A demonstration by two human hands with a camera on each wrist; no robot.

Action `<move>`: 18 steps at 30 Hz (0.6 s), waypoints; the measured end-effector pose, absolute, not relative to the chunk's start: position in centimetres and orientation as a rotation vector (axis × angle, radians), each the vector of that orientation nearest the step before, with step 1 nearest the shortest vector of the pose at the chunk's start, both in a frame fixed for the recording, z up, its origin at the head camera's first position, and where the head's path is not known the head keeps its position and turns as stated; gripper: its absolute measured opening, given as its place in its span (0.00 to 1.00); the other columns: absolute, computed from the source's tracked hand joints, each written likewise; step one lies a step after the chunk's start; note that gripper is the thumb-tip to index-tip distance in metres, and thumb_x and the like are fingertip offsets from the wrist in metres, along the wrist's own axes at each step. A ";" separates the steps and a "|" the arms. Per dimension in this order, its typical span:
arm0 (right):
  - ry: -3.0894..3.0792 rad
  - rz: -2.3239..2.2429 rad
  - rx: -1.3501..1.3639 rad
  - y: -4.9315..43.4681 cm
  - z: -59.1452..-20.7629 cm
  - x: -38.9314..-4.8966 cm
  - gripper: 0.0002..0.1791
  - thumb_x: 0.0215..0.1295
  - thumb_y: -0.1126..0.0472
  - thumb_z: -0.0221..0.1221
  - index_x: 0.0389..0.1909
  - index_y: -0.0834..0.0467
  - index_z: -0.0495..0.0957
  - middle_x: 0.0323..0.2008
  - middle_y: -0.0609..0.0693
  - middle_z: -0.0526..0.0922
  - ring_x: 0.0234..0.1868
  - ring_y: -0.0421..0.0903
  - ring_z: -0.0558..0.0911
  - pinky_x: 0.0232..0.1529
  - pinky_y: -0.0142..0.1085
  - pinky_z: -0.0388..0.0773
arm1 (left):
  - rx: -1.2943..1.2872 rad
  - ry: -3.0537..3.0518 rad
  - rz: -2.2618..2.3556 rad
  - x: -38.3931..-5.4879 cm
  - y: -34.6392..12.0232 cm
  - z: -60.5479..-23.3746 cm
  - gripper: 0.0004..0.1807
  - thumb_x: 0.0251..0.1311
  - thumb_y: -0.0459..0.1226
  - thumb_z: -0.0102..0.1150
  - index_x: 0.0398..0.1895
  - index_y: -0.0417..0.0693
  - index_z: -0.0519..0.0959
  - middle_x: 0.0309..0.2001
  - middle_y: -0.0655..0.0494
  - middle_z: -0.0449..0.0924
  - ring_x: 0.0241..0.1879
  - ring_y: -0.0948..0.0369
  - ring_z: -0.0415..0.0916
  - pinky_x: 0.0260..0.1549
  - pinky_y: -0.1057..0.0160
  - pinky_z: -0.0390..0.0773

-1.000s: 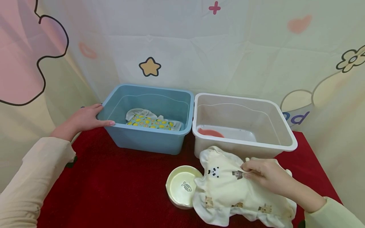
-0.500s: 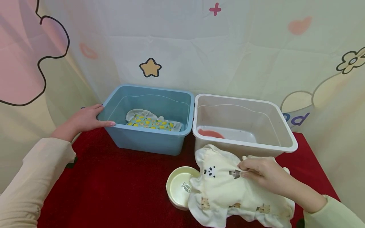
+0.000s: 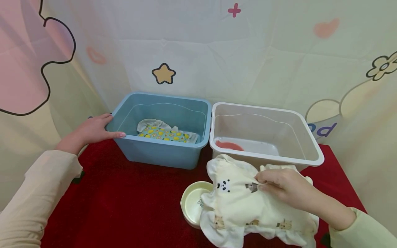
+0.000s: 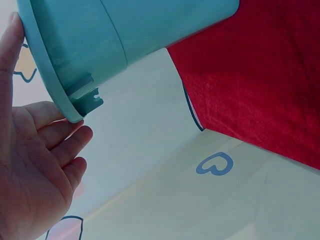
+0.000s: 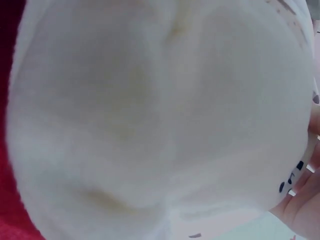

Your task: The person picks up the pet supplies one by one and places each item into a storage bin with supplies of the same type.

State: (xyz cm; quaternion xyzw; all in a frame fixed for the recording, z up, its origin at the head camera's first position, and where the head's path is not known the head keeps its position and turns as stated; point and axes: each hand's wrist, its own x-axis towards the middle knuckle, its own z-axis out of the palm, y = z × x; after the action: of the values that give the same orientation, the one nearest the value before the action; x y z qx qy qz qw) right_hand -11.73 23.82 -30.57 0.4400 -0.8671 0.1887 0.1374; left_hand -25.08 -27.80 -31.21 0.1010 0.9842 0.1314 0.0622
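Note:
My right hand [image 3: 286, 187] pinches a cream ruffled cloth piece [image 3: 235, 205] printed with a panda and other animals. The puffy cloth hangs in front of the white bin [image 3: 273, 159] and covers the right side of a pale yellow bowl [image 3: 190, 203] with a fishbone drawing. Its pale fabric [image 5: 150, 110] fills most of the right wrist view. At the left corner of the blue bin [image 3: 164, 156], my left hand [image 3: 94, 130] rests on the rim, thumb along the front and fingers at the side. Those loose fingers also touch the rim in the left wrist view.
A lemon-print cloth [image 3: 164, 133] with white ruffles lies in the blue bin. Inside the white bin sits a coral-coloured item [image 3: 228, 145], partly hidden by the front wall. Both bins stand side by side on a red tablecloth [image 3: 124, 203], before a printed curtain [image 3: 217, 62].
My right hand has moved slightly left and up with the cream cloth, which now covers more of the bowl. My left hand stays on the blue bin's rim.

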 end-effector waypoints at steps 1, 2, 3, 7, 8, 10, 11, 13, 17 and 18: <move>-2.503 0.542 1.276 23.7 -30.4 -11.7 0.02 0.56 0.56 0.58 0.27 0.46 0.74 0.25 0.35 0.75 0.26 0.31 0.71 0.29 0.17 0.66 | 0.305 2.975 0.397 -25.1 -27.8 -31.2 0.52 0.45 0.65 0.52 0.64 0.36 0.54 0.61 0.37 0.56 0.54 0.42 0.60 0.46 0.41 0.67; -2.501 0.541 1.279 23.7 -30.3 -11.7 0.02 0.57 0.55 0.56 0.27 0.47 0.74 0.25 0.35 0.75 0.26 0.31 0.71 0.29 0.17 0.66 | 0.305 2.973 0.400 -25.1 -27.8 -31.2 0.52 0.45 0.65 0.52 0.64 0.37 0.54 0.61 0.37 0.56 0.54 0.42 0.60 0.46 0.41 0.67; -2.495 0.543 1.283 23.6 -30.2 -11.7 0.06 0.60 0.51 0.53 0.27 0.47 0.74 0.25 0.35 0.75 0.26 0.31 0.71 0.29 0.17 0.66 | 0.303 2.971 0.401 -25.1 -27.7 -31.2 0.52 0.45 0.65 0.52 0.64 0.37 0.54 0.61 0.36 0.56 0.54 0.42 0.60 0.46 0.41 0.67; -2.470 0.551 1.311 23.4 -29.9 -11.8 0.05 0.60 0.53 0.53 0.28 0.47 0.74 0.26 0.36 0.75 0.27 0.32 0.71 0.30 0.17 0.67 | 0.303 2.960 0.404 -25.1 -27.7 -31.1 0.53 0.45 0.65 0.52 0.65 0.37 0.52 0.62 0.36 0.54 0.55 0.41 0.59 0.46 0.40 0.66; -2.465 0.549 1.315 23.4 -29.8 -11.8 0.02 0.57 0.56 0.57 0.28 0.47 0.74 0.26 0.36 0.75 0.28 0.32 0.71 0.30 0.17 0.67 | 0.303 2.958 0.407 -25.1 -27.7 -31.1 0.53 0.45 0.65 0.52 0.65 0.37 0.52 0.62 0.36 0.54 0.55 0.41 0.58 0.46 0.40 0.66; -2.460 0.543 1.321 23.3 -29.6 -11.7 0.06 0.52 0.61 0.61 0.28 0.47 0.74 0.27 0.36 0.75 0.28 0.32 0.72 0.31 0.17 0.68 | 0.303 2.956 0.411 -25.0 -27.7 -31.1 0.53 0.45 0.65 0.52 0.65 0.37 0.52 0.62 0.36 0.54 0.55 0.41 0.58 0.46 0.39 0.66; -2.461 0.539 1.320 23.2 -29.5 -11.7 0.08 0.50 0.63 0.62 0.28 0.47 0.74 0.27 0.36 0.76 0.28 0.32 0.72 0.32 0.17 0.68 | 0.302 2.954 0.415 -25.0 -27.7 -31.0 0.53 0.45 0.65 0.52 0.65 0.37 0.52 0.62 0.36 0.54 0.55 0.41 0.58 0.46 0.40 0.66; -2.468 0.530 1.313 23.0 -29.2 -11.6 0.09 0.49 0.64 0.62 0.28 0.47 0.74 0.27 0.35 0.76 0.28 0.32 0.72 0.33 0.17 0.69 | 0.305 2.952 0.417 -24.9 -27.7 -31.0 0.53 0.45 0.65 0.52 0.65 0.37 0.52 0.62 0.36 0.55 0.55 0.41 0.59 0.46 0.40 0.66; -2.503 0.505 1.293 22.8 -28.5 -11.6 0.14 0.44 0.68 0.64 0.28 0.47 0.75 0.27 0.35 0.77 0.28 0.32 0.73 0.34 0.16 0.69 | 0.305 2.956 0.415 -24.8 -27.5 -30.8 0.53 0.45 0.64 0.52 0.65 0.37 0.52 0.61 0.36 0.55 0.54 0.41 0.59 0.46 0.40 0.66; -2.512 0.498 1.289 22.7 -28.4 -11.6 0.14 0.44 0.68 0.64 0.28 0.47 0.75 0.27 0.35 0.77 0.28 0.31 0.73 0.35 0.16 0.69 | 0.303 2.956 0.413 -24.8 -27.5 -30.8 0.53 0.45 0.64 0.52 0.65 0.36 0.52 0.61 0.36 0.55 0.54 0.41 0.59 0.46 0.40 0.66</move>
State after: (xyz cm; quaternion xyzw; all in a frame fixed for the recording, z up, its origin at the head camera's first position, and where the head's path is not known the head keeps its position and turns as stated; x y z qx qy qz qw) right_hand -11.58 22.70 -28.39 0.4454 -0.8679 0.1721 0.1370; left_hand -24.77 -27.45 -30.81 0.1007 0.9829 0.1371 0.0705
